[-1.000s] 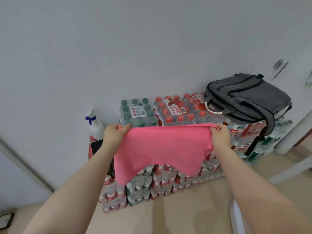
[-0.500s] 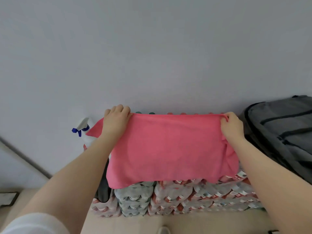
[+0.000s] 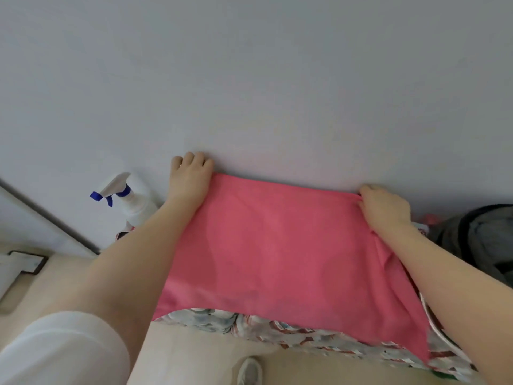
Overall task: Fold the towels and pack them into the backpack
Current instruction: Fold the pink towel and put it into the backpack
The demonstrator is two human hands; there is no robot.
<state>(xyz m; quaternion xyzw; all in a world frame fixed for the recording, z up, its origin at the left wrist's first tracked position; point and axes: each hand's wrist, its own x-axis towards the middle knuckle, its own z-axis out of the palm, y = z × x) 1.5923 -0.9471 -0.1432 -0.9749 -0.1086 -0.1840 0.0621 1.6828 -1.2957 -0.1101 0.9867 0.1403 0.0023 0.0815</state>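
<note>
Head view: a pink towel is being spread flat over stacked bottle packs, its far corners pinched by the left hand and right hand. Folding is probably starting; the grey backpack is waiting alongside, right.

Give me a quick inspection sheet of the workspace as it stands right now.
Surface: stacked packs of bottled drinks serve as the table, mostly covered.
Job's things: pink towel spread flat over the packs, its far edge at the wall; grey backpack at right, partly out of frame.
Clutter: white spray bottle left of the towel.
Hands: left hand holds the far left corner; right hand pinches the far right corner.
Cables: nothing seen.
Surroundings: plain wall, pale floor, a shoe below.
</note>
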